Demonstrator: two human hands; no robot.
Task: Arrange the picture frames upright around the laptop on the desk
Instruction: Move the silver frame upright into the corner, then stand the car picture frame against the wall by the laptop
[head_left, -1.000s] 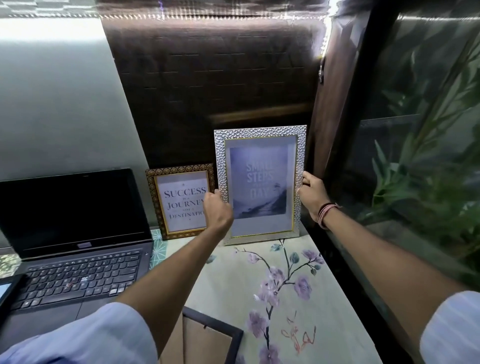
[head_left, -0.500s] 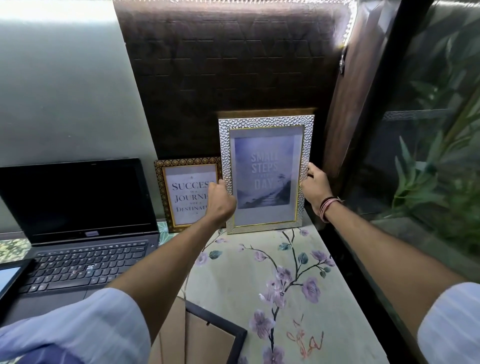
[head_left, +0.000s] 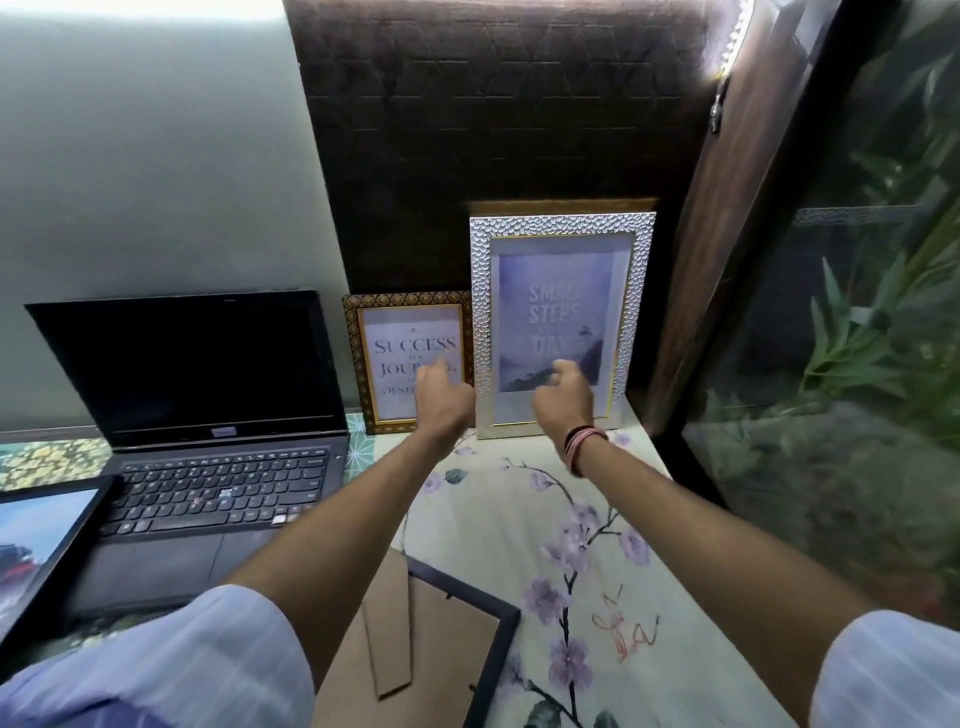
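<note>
— Where is the silver frame (head_left: 562, 322) standing?

— It is standing upright against the dark wall panel (head_left: 493, 130), just right of the gold frame (head_left: 413, 361), beside the laptop (head_left: 208, 415).

— Your grip?

— My left hand (head_left: 444, 400) and right hand (head_left: 563, 397) are hovering loosely open before both frames, holding nothing. No containers.

— Obstructions?

— A black frame (head_left: 457, 644) is lying face-down on the floral desk mat (head_left: 649, 597).

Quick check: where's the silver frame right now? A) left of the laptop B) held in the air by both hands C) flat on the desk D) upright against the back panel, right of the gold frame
D: the silver frame stands upright against the dark panel, with the gold frame on its left; neither hand grips it.
</note>
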